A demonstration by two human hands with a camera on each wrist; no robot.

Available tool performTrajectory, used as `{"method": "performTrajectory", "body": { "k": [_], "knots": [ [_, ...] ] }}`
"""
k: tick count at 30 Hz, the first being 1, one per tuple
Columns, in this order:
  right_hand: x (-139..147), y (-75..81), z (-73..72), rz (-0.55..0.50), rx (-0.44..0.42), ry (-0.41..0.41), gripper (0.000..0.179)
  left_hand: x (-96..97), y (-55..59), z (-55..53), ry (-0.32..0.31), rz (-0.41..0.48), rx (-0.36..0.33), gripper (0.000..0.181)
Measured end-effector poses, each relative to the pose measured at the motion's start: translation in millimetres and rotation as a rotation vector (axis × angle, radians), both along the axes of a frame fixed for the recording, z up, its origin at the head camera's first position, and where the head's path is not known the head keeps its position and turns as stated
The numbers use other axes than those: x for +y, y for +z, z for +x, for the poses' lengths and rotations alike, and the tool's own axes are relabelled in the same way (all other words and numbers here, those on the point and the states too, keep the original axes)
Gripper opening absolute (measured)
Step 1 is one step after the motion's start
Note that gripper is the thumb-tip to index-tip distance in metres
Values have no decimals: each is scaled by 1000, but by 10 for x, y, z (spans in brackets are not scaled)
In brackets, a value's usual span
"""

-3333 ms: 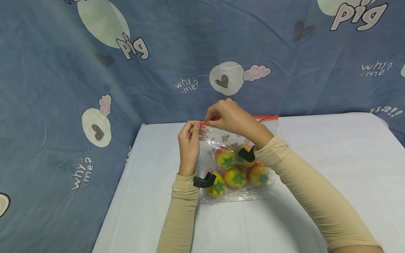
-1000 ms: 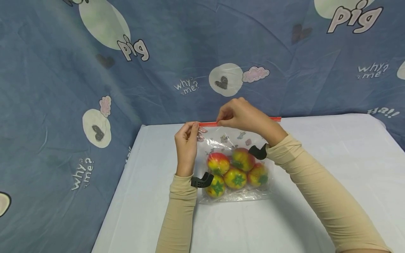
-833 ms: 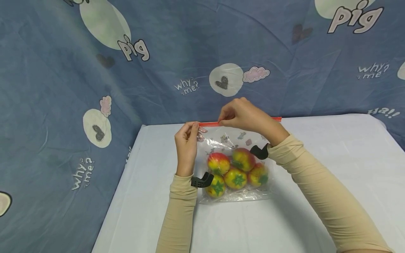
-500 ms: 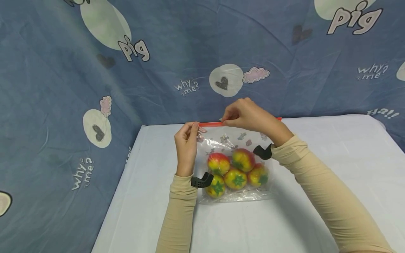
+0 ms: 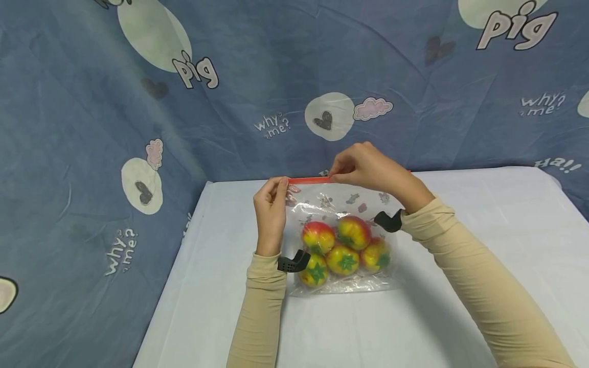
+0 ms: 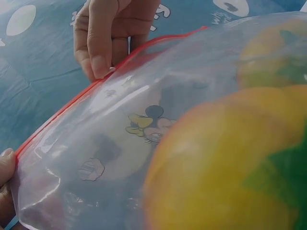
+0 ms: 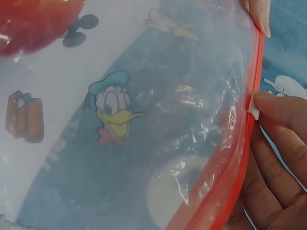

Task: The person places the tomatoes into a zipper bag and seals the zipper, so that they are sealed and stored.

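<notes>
A clear zip bag (image 5: 324, 204) with cartoon prints lies on the table, its red zip strip (image 5: 308, 180) along the far edge. Several round red-and-yellow fruits (image 5: 342, 259) with green star-shaped leaf tops are inside. My left hand (image 5: 271, 214) pinches the strip's left end between thumb and fingers. Farther along, my right hand (image 5: 368, 171) pinches the small white slider (image 7: 253, 108) on the strip. In the right wrist view the strip is a single line between the two hands and parts into two bands on the slider's other side.
A white cloth covers the table (image 5: 483, 230). Right behind its far edge hangs a blue printed curtain (image 5: 257, 61), which also runs down the left side. Black wrist mounts (image 5: 294, 262) overlap the bag from above.
My right hand has slid rightward along the red strip, away from my left hand. The strip between them has become straight and longer. My left hand has hardly moved.
</notes>
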State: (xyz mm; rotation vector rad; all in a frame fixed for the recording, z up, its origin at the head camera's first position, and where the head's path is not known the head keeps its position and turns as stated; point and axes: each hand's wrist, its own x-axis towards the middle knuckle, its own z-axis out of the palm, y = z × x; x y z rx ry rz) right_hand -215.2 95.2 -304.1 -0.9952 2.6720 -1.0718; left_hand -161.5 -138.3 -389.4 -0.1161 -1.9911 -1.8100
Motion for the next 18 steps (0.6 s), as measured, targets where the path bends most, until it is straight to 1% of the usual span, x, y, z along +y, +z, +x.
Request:
{"method": "performTrajectory", "body": {
  "k": [7,13,18],
  "knots": [
    [67,-24,-4,-1,-11,-14,5,-17,-17,-10,4,8,-6,33],
    [128,-25,0,-4,-13,-20,6,-27,-20,-23,-5,1,14,32],
    [173,-38,1,-4,-17,-31,4,-24,-13,-21,-13,26,15,33]
  ]
}}
